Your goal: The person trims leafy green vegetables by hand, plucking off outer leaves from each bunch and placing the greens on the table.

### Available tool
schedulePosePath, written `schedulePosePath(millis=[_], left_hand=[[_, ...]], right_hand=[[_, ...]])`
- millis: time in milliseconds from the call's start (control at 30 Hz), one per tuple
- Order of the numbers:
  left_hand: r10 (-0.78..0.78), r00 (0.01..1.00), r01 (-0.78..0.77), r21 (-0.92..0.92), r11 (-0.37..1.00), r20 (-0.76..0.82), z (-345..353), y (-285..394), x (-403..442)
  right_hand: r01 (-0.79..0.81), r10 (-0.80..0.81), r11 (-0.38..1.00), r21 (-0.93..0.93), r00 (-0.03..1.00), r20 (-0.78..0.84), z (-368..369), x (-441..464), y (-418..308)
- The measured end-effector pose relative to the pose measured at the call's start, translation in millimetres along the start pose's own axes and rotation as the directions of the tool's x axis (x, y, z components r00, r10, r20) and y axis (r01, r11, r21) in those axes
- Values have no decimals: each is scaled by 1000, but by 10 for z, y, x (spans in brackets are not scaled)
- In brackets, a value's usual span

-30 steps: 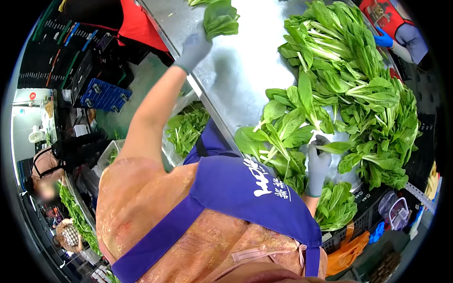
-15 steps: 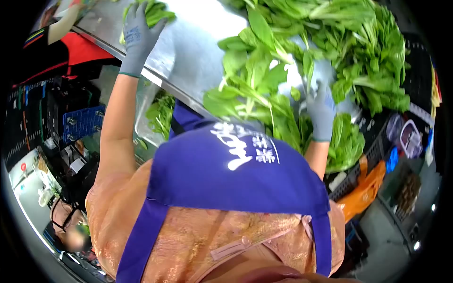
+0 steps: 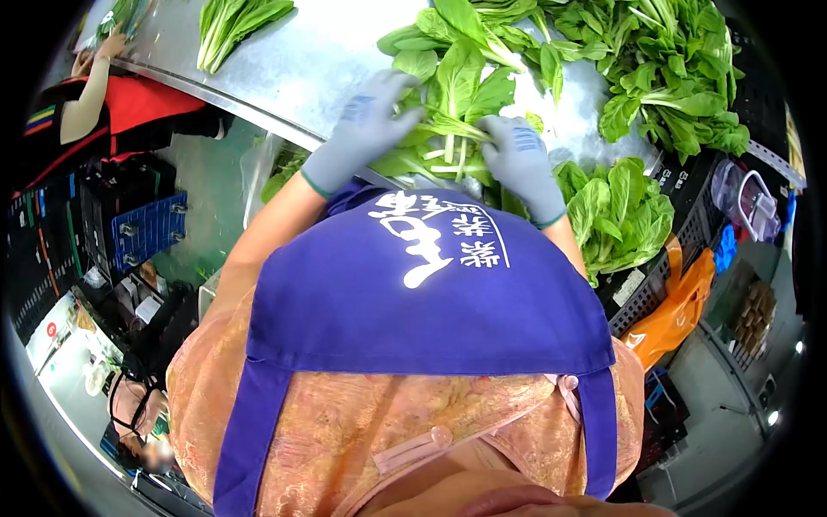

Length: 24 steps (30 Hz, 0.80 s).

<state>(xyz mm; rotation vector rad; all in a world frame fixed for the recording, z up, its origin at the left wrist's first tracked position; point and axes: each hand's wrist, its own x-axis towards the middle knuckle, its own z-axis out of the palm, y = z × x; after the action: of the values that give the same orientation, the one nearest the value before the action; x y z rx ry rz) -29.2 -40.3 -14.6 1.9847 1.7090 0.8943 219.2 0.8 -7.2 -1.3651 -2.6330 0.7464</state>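
My left hand [image 3: 370, 121], in a grey glove, is over the near edge of the metal table, thumb and fingers apart beside the loose leafy greens [image 3: 457, 82]. Opposite it, my gloved right hand [image 3: 524, 164] pinches the stem end of a leafy green stalk [image 3: 457, 127], which lies crosswise between the hands. Several pale cut stems show just below that stalk. A neat bunch of greens [image 3: 237, 30] rests farther left on the table.
The metal table [image 3: 319, 52] has a raised front edge. A large heap of greens [image 3: 672, 69] covers its right side, with more greens [image 3: 624, 215] nearer me. An orange bag [image 3: 676, 310] hangs by a dark crate at right. Another person's arm [image 3: 86, 103] is at far left.
My left hand has let go of the bunch at upper left and moved right to the loose greens. My right hand has shifted left and up, and now pinches a stalk.
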Motion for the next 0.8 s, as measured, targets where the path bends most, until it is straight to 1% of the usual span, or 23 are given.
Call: schedulePosePath(millis=[33, 67, 100, 133, 167, 200, 267, 300, 367, 400, 467, 500, 533, 600, 633, 733, 767, 800], left_hand=[[-124, 992, 120, -98, 988, -35, -56, 0, -19], [-250, 967, 234, -200, 951, -55, -135, 2, -34], [-370, 927, 336, -301, 892, -62, -205, -25, -37], [-382, 918, 316, -389, 865, -103, -240, -93, -31], [-447, 890, 344, -515, 785, -87, -248, -91, -17], [-507, 859, 360, -630, 688, -63, -300, -31, 16], [-547, 837, 395, -706, 588, 12, -300, 105, 74], [-563, 825, 410, -737, 537, 48, -289, 173, 106], [-439, 890, 359, -784, 507, 124, -258, 322, 169], [-383, 910, 345, -804, 484, 160, -243, 426, 222], [-307, 928, 363, -704, 611, 211, -260, 548, 346], [-274, 930, 367, -647, 668, 245, -260, 592, 387], [-289, 925, 373, -730, 573, 245, -240, 631, 421], [-313, 917, 355, -861, 364, 246, -220, 668, 486], [-290, 907, 398, -847, 351, 305, -243, 609, 486], [-284, 928, 276, -957, 90, 241, -244, 479, 524], [-280, 933, 274, -950, 151, 225, -291, 447, 521], [-257, 940, 281, -938, 202, 226, -334, 439, 521]], right_hand=[[12, 3, 981, 195, 997, -75, -82, -44, 41], [-49, 74, 914, 402, 996, -47, -191, -61, 72], [-105, 135, 802, 588, 991, -8, -306, -71, 105], [-153, 184, 651, 744, 982, 40, -411, -71, 112], [-114, 227, 488, 865, 974, 0, -482, -45, 48], [-69, 250, 449, 891, 967, -51, -600, -29, -45], [20, 242, 227, 974, 967, -76, -592, 46, -91], [24, 213, 167, 986, 975, -60, -565, 84, -100], [23, 149, 45, 999, 988, -30, -501, 173, -138], [28, 214, 59, 998, 976, -40, -470, 193, -296], [-43, 132, 125, 991, 991, 26, -470, 201, -444], [-96, 101, 218, 971, 992, 75, -389, 203, -400], [-44, 109, 368, 929, 994, 5, -308, 196, -414], [56, 88, 637, 768, 986, -145, -207, 180, -486], [66, 56, 677, 733, 989, -140, -263, 156, -535], [-52, 13, 757, 651, 998, 65, -356, 93, -434], [57, -43, 838, 542, 998, -38, -272, 104, -352], [179, -103, 876, 447, 977, -188, -288, 136, -353]])
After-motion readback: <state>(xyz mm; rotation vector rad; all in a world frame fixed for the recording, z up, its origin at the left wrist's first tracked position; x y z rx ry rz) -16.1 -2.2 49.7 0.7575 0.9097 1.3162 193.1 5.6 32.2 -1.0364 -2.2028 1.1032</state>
